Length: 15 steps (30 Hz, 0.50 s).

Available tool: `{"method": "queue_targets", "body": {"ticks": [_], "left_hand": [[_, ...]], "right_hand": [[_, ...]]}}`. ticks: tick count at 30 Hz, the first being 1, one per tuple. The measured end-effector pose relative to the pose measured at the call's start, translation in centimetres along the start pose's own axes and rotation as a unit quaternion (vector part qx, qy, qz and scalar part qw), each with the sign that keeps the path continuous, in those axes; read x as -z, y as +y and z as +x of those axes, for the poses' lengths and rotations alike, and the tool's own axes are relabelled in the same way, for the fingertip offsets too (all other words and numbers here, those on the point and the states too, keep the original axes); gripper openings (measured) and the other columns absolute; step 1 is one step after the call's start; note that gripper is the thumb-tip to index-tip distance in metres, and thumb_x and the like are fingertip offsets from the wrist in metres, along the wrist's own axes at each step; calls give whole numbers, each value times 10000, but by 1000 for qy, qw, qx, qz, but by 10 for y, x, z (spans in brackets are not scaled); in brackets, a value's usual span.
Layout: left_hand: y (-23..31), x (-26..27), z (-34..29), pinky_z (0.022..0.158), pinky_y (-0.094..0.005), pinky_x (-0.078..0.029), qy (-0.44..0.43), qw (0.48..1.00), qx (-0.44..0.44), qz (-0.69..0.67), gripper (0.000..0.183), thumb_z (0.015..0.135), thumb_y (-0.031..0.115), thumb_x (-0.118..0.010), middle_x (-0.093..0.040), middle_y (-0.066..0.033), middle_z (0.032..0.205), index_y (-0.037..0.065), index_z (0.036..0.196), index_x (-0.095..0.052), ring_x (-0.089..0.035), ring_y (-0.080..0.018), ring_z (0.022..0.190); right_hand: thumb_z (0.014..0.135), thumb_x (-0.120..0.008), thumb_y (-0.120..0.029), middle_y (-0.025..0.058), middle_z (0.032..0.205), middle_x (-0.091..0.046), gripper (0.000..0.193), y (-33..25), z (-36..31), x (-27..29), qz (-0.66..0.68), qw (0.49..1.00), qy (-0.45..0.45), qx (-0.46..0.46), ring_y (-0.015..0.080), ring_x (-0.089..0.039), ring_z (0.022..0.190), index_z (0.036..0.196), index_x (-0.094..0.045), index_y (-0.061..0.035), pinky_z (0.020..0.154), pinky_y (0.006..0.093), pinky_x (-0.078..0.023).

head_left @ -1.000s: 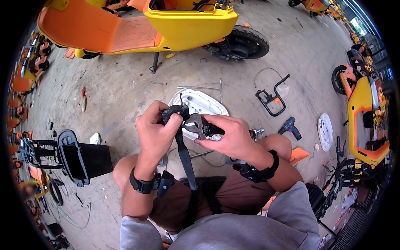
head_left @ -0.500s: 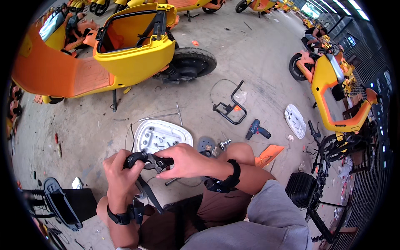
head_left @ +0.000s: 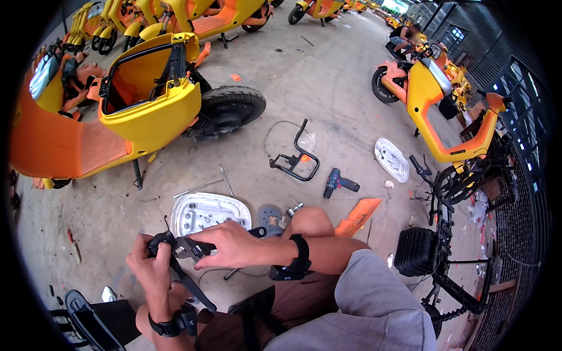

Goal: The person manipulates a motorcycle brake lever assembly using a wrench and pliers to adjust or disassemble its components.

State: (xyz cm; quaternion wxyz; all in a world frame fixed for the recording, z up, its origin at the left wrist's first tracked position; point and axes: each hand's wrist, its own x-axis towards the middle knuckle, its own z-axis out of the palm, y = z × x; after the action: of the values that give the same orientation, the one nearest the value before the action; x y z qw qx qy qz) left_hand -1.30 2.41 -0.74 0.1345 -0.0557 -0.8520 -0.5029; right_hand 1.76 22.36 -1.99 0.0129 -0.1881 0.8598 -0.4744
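My left hand [head_left: 150,266] is closed around the black clamp end of a brake lever [head_left: 193,289], whose long blade slants down toward my knee. My right hand [head_left: 228,243] grips an adjustable wrench [head_left: 185,248]. Its grey jaws meet the lever's clamp end beside my left fingers, while its black handle end [head_left: 257,232] sticks out past the right hand. My fingers partly hide the spot where jaw and lever meet. Just beyond the hands lies a white plastic tray-like cover [head_left: 237,209] with loose bolts and small parts in it.
A T-handle wrench [head_left: 202,187], a black tubular rack [head_left: 304,169], a cordless drill [head_left: 339,182] and an orange panel [head_left: 358,216] lie on the floor. A yellow-orange scooter [head_left: 158,117] stands at the left. A stripped scooter frame [head_left: 448,234] is at the right; a person [head_left: 404,40] crouches farther back.
My view has swung, so the surroundings sit lower and farther left. The wrench has tilted slightly against the lever; both hands keep their hold.
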Motion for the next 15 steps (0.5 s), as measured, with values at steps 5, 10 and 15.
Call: {"method": "queue_targets", "body": {"ticks": [5, 10, 15], "left_hand": [[1, 0, 0, 435, -232, -238, 13, 999, 37, -18, 100, 733, 11, -578, -394, 32, 508, -35, 708, -493, -333, -17, 493], [-7, -4, -1, 448, -216, -231, 26, 994, 62, -87, 84, 759, -3, -558, -405, 59, 550, -22, 706, -495, -333, -4, 519], [-10, -3, -1, 463, -190, -239, 19, 984, 67, -165, 84, 788, -12, -554, -438, 75, 597, -8, 723, -501, -354, 9, 534]], "right_hand": [[657, -802, -282, 144, 857, -666, 514, 0, -2, -6, -7, 998, 53, 23, 343, -642, 757, 1074, -645, -26, 659, 399, -498], [654, -804, -219, 126, 813, -655, 475, 0, -4, -8, -40, 993, 96, 64, 315, -644, 733, 1057, -638, -31, 609, 376, -495], [674, -765, -151, 97, 794, -652, 380, 9, -2, -21, -54, 980, 160, 109, 288, -640, 697, 1022, -643, -57, 594, 375, -490]]}}
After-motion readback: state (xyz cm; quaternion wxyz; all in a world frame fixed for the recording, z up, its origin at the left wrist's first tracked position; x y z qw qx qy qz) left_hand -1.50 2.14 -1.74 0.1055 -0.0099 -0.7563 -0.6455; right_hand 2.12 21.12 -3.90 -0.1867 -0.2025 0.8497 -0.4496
